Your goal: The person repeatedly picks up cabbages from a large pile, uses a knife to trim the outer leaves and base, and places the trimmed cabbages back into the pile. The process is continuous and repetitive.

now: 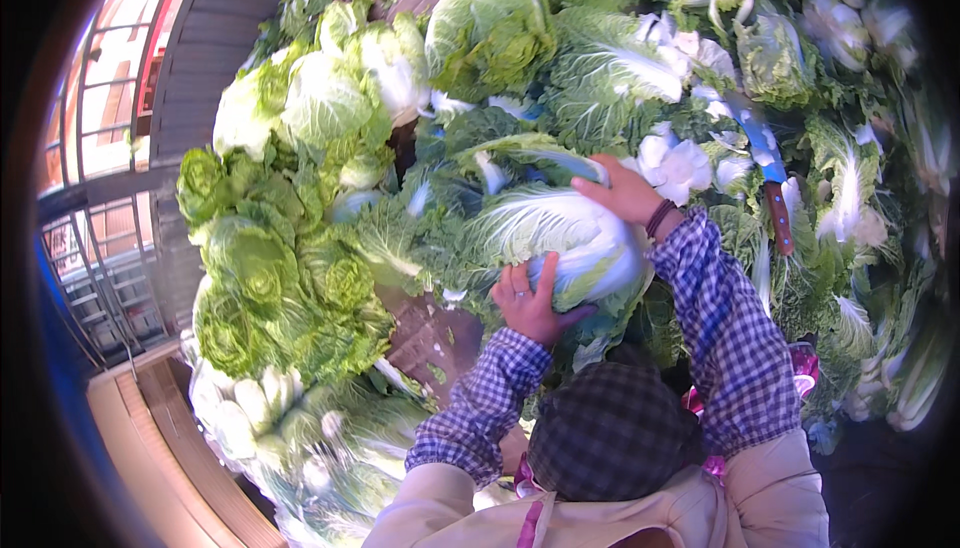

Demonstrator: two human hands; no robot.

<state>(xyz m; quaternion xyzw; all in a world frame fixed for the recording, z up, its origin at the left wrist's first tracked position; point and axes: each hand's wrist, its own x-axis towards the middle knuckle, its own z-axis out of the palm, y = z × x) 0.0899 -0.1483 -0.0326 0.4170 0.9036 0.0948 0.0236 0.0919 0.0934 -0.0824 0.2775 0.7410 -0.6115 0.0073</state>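
A large napa cabbage (581, 236) lies on its side amid loose leaves, its white base toward the right. My left hand (529, 304), with a ring, rests against its near side, fingers spread. Above the cabbage, my right hand (626, 188) has thumb and fingers around the white stalk end of an outer leaf (544, 149), which stands apart from the head; some fingertips are hidden. Right of that hand, a knife with a wooden handle (778, 218) lies on the leaves, its blade pointing away. Checked sleeve covers reach both wrists.
Trimmed cabbages (262, 263) are piled at the left. Near me at lower left, more cabbages (300, 428) lie, seemingly under clear plastic. Leaves and cut stem pieces (675, 165) cover the right side. Wooden boards (150, 458) and a metal grille (112, 97) stand at far left.
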